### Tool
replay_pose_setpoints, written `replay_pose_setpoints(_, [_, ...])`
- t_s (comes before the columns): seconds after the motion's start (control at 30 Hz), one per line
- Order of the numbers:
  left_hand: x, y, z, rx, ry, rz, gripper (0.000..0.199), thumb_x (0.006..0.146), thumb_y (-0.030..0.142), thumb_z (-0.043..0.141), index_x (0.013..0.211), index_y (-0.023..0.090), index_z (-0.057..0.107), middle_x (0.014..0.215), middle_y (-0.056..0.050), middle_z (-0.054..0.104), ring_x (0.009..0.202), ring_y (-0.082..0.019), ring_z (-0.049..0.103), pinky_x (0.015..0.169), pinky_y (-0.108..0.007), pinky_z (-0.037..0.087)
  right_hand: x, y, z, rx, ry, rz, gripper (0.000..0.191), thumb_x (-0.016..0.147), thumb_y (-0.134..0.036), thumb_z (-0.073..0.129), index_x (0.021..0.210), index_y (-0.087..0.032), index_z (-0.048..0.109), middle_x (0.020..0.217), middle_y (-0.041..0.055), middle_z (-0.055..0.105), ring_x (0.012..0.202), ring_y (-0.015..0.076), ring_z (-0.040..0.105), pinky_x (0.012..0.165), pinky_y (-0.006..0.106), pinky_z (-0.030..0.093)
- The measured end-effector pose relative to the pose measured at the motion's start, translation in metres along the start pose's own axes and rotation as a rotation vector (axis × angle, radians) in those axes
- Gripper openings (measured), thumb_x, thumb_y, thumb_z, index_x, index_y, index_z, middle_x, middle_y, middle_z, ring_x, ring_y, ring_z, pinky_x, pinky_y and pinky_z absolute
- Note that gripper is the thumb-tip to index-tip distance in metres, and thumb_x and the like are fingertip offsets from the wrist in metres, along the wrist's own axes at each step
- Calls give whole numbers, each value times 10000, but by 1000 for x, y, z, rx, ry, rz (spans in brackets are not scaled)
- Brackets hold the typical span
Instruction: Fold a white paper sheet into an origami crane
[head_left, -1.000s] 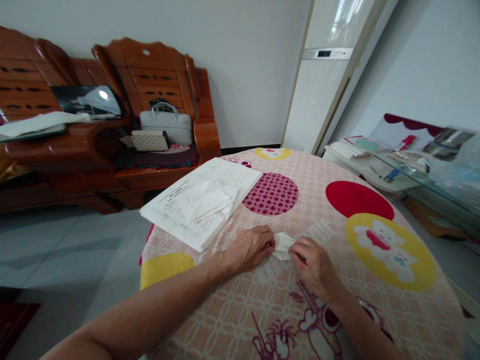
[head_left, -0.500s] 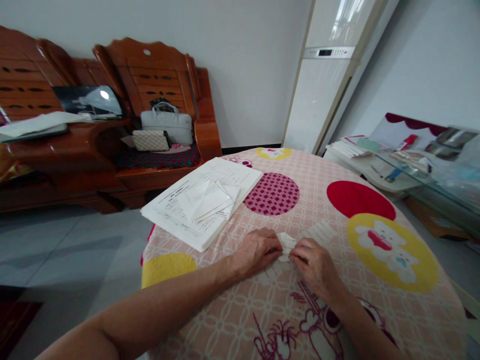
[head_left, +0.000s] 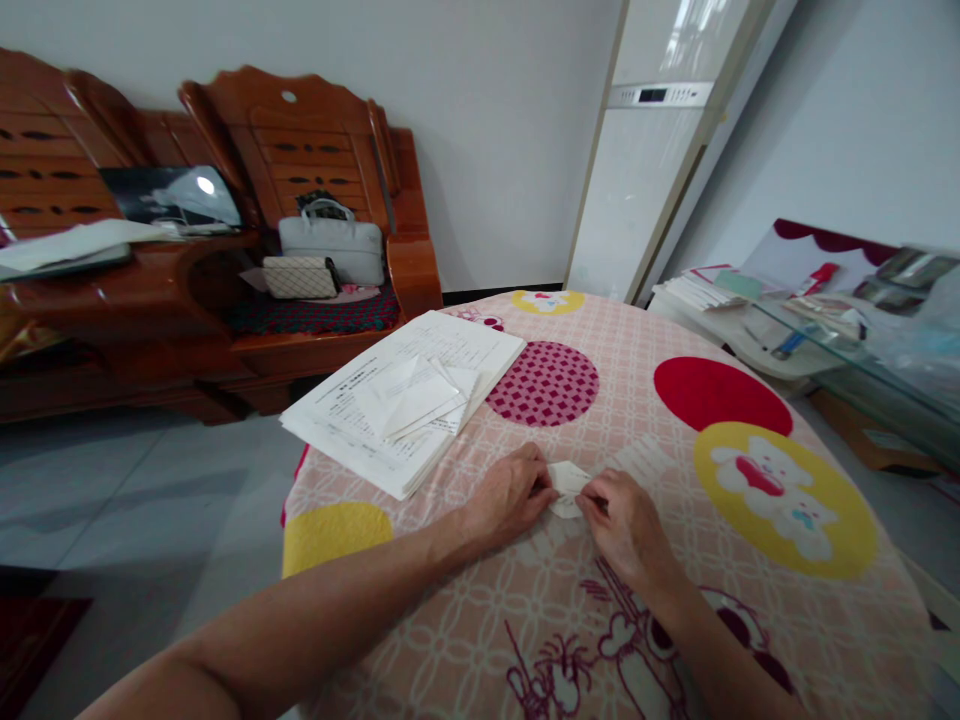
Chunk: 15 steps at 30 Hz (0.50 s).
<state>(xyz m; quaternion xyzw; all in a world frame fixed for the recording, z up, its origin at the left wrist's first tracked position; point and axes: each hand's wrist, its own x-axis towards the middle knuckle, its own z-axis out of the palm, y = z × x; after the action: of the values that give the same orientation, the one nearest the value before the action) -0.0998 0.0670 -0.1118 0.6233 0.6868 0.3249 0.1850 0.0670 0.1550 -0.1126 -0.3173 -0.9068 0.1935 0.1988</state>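
A small folded piece of white paper (head_left: 568, 480) lies between my two hands, just above the patterned tablecloth (head_left: 480, 620) or on it. My left hand (head_left: 514, 490) is closed on its left edge, the fingers curled. On the other side my right hand (head_left: 622, 515) pinches the paper's right edge between thumb and forefinger. Parts of the paper are hidden behind the fingers. Up and to the left, a stack of printed sheets (head_left: 360, 440) rests on the table, with folded white papers (head_left: 420, 395) lying on top of it.
Wooden chairs (head_left: 307, 110) stand along the wall, holding a grey handbag (head_left: 334, 250) and a quilted purse (head_left: 300, 278). A tall white air conditioner (head_left: 637, 180) is at the back. To the right, a glass-topped stand (head_left: 847, 365) carries papers and odds and ends.
My right hand has shifted slightly and its fingers now lie closer over the paper's right edge. The left fingers have drawn back a little, so more of the paper shows.
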Motion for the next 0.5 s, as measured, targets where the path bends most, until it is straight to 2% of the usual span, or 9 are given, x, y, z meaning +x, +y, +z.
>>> replay_pose_setpoints(0.13, [1,1,1,65,5,-29,134,806,216,638,694,147,612,832,-20,567,700,-124,546,615,-237,409,3,-4,0,-55,-21,58,186,791,-114,610,614,-166,590,687,50,591,691,181,542,643,277,378])
replay_pose_setpoints(0.5, [10,8,-3,210,-77,-90,186,815,259,638,673,141,652,826,-40,597,718,-153,568,635,-262,419,8,-10,-3,-137,-40,93,171,782,-127,627,615,-164,619,683,54,623,644,167,544,602,269,355])
